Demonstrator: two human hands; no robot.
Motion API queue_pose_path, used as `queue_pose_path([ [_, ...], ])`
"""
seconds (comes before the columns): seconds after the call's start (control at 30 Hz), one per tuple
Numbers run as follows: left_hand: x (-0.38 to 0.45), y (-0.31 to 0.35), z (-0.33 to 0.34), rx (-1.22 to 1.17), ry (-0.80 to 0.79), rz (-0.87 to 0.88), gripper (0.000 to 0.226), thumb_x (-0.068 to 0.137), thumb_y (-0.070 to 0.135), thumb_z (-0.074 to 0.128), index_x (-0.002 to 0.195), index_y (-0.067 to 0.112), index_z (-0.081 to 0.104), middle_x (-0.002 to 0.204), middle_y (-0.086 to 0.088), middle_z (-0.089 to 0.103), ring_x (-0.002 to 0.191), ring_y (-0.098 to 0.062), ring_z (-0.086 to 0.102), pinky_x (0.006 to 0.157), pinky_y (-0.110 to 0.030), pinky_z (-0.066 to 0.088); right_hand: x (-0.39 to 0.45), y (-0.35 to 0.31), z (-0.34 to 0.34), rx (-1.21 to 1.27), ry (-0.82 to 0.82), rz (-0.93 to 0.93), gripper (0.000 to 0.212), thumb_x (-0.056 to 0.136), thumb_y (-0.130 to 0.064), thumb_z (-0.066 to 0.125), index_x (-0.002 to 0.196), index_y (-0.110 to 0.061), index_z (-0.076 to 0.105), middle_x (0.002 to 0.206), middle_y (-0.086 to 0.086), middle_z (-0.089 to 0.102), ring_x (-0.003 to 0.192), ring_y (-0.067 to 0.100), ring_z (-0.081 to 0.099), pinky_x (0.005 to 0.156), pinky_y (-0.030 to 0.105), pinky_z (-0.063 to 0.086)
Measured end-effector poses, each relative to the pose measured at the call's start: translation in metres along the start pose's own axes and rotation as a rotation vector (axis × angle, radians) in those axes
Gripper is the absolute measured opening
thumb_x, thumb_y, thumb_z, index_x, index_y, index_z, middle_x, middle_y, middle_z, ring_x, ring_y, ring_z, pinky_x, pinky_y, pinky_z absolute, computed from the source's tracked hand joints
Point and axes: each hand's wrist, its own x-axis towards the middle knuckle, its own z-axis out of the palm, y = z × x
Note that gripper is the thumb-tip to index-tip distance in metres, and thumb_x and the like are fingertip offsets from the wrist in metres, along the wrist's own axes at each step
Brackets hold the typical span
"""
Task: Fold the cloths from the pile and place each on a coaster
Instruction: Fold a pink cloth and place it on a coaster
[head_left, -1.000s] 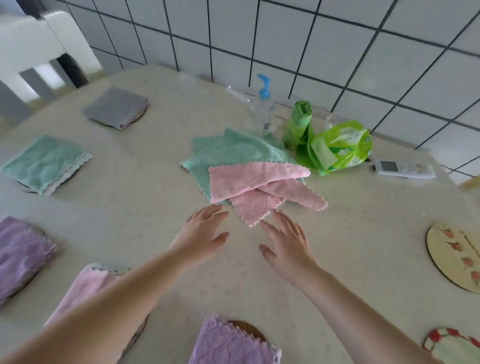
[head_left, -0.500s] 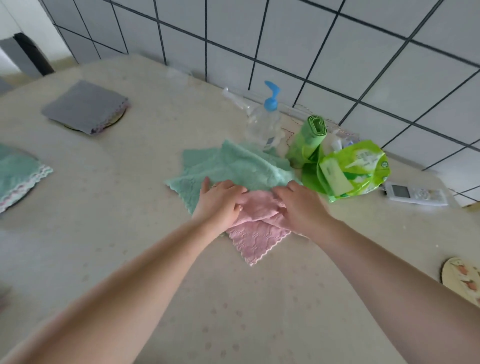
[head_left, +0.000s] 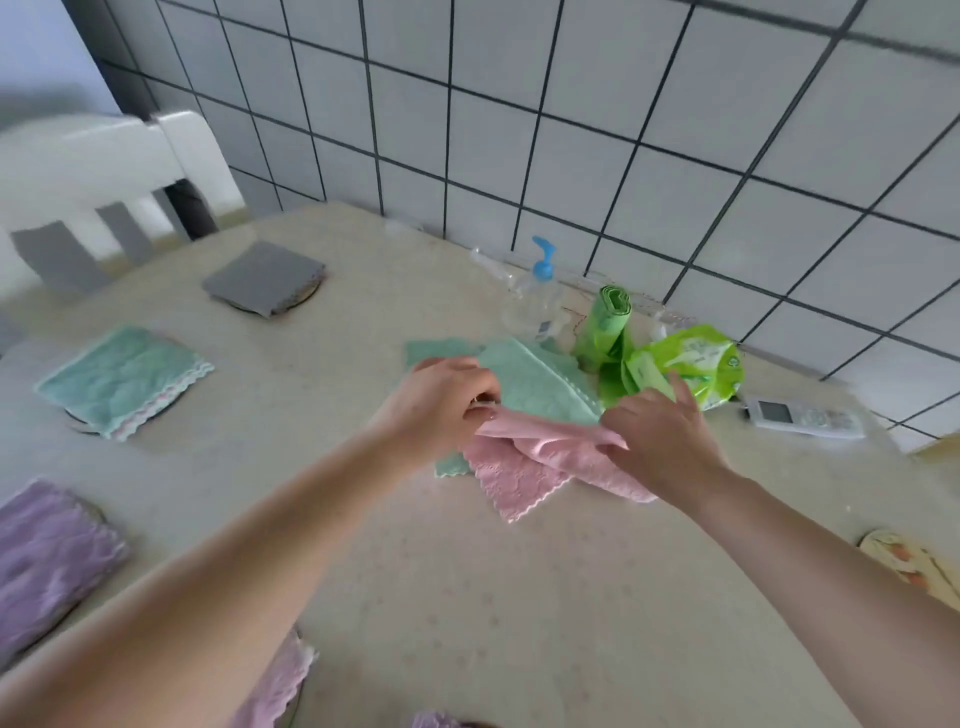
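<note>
At six o'clock, nearest the camera, a pink folded cloth (head_left: 275, 686) lies at the bottom edge, and a purple folded cloth (head_left: 49, 551) covers its coaster at eight o'clock. An uncovered patterned coaster (head_left: 919, 569) waits at four o'clock, a likely place for the next cloth.

Toward the centre, both hands work the pile. The left hand (head_left: 441, 402) pinches one upper corner of the pink cloth (head_left: 524, 467), and the right hand (head_left: 660, 441) pinches the opposite corner with its outer fingers spread, so the top edge is drawn taut between them, probably to free it from the green cloth (head_left: 530, 384) beneath before folding.

Farther off, at ten o'clock, a mint folded cloth (head_left: 122, 379) and a grey folded cloth (head_left: 262, 278) each rest on a coaster. At one o'clock a pump bottle (head_left: 537, 299) looks nearly empty, beside a green bag roll (head_left: 605, 325), a green packet (head_left: 691, 364) whose contents I cannot tell, and a white remote (head_left: 805, 415).
</note>
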Motion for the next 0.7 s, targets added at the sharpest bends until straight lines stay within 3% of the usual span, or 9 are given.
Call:
queue_pose_path([
  [0.07, -0.008, 0.009, -0.017, 0.034, 0.058, 0.035, 0.002, 0.078, 0.017, 0.063, 0.079, 0.016, 0.063, 0.075, 0.01, 0.05, 0.077, -0.02, 0.056, 0.076, -0.027, 0.033, -0.019, 0.011, -0.019, 0.014, 0.044, 0.041, 0.024, 0.087, -0.045, 0.053, 0.102, -0.028, 0.063, 0.103, -0.008, 0.063, 0.114, 0.018, 0.051, 0.115, 0.048, 0.004],
  [0.17, -0.023, 0.022, -0.041, 0.068, 0.129, 0.024, 0.008, 0.077, 0.022, 0.066, 0.078, 0.015, 0.063, 0.072, 0.008, 0.051, 0.072, -0.022, 0.055, 0.074, -0.029, 0.035, -0.045, 0.026, -0.04, 0.169, 0.166, 0.123, 0.021, 0.084, -0.043, 0.061, 0.09, -0.023, 0.063, 0.089, -0.006, 0.066, 0.1, 0.02, 0.059, 0.11, 0.043, 0.018],
  [0.3, -0.04, 0.046, -0.073, -0.019, 0.15, -0.007, 0.009, 0.081, 0.02, 0.069, 0.083, 0.013, 0.064, 0.078, 0.003, 0.057, 0.075, -0.02, 0.056, 0.068, -0.029, 0.044, -0.085, 0.043, -0.074, 0.672, 0.311, 0.217, 0.012, 0.081, -0.031, 0.069, 0.077, -0.024, 0.059, 0.076, -0.009, 0.063, 0.078, 0.014, 0.058, 0.076, 0.029, 0.041],
  [0.37, -0.045, 0.063, -0.09, -0.059, 0.168, -0.01, 0.008, 0.081, 0.014, 0.069, 0.087, 0.009, 0.065, 0.084, -0.003, 0.062, 0.078, -0.016, 0.056, 0.069, -0.012, 0.04, -0.105, 0.048, -0.091, 0.795, 0.379, 0.231, 0.01, 0.081, -0.028, 0.068, 0.077, -0.028, 0.059, 0.078, -0.011, 0.064, 0.077, 0.008, 0.06, 0.065, 0.014, 0.04],
  [0.43, -0.05, 0.085, -0.109, -0.11, 0.184, -0.016, 0.011, 0.082, 0.006, 0.067, 0.092, 0.006, 0.066, 0.088, -0.004, 0.062, 0.081, -0.007, 0.059, 0.07, -0.004, 0.039, -0.125, 0.054, -0.107, 0.857, 0.456, 0.261, 0.007, 0.082, -0.025, 0.067, 0.08, -0.027, 0.062, 0.078, -0.015, 0.064, 0.077, 0.003, 0.06, 0.061, 0.004, 0.038],
  [0.53, -0.056, 0.112, -0.129, -0.198, 0.166, -0.004, 0.017, 0.083, -0.005, 0.062, 0.098, 0.003, 0.063, 0.087, 0.007, 0.056, 0.078, 0.021, 0.056, 0.071, 0.002, 0.038, -0.155, 0.062, -0.126, 0.921, 0.555, 0.274, 0.008, 0.084, -0.019, 0.065, 0.083, -0.027, 0.065, 0.082, -0.021, 0.065, 0.078, -0.01, 0.059, 0.065, 0.0, 0.038],
  [0.57, -0.058, 0.118, -0.133, -0.169, 0.159, 0.017, 0.019, 0.083, -0.005, 0.061, 0.099, 0.004, 0.064, 0.09, 0.006, 0.058, 0.078, 0.022, 0.054, 0.071, 0.003, 0.036, -0.164, 0.063, -0.131, 0.954, 0.585, 0.279, 0.009, 0.085, -0.016, 0.064, 0.084, -0.024, 0.066, 0.082, -0.021, 0.065, 0.074, -0.014, 0.058, 0.064, 0.0, 0.038],
  [0.7, -0.059, 0.122, -0.133, 0.026, 0.145, 0.049, 0.019, 0.084, 0.01, 0.066, 0.102, 0.01, 0.069, 0.094, 0.002, 0.062, 0.088, -0.008, 0.056, 0.076, -0.007, 0.038, -0.193, 0.07, -0.13, 1.087, 0.628, 0.314, 0.006, 0.086, -0.01, 0.064, 0.084, -0.015, 0.068, 0.071, -0.014, 0.065, 0.059, -0.012, 0.056, 0.054, 0.001, 0.039],
])
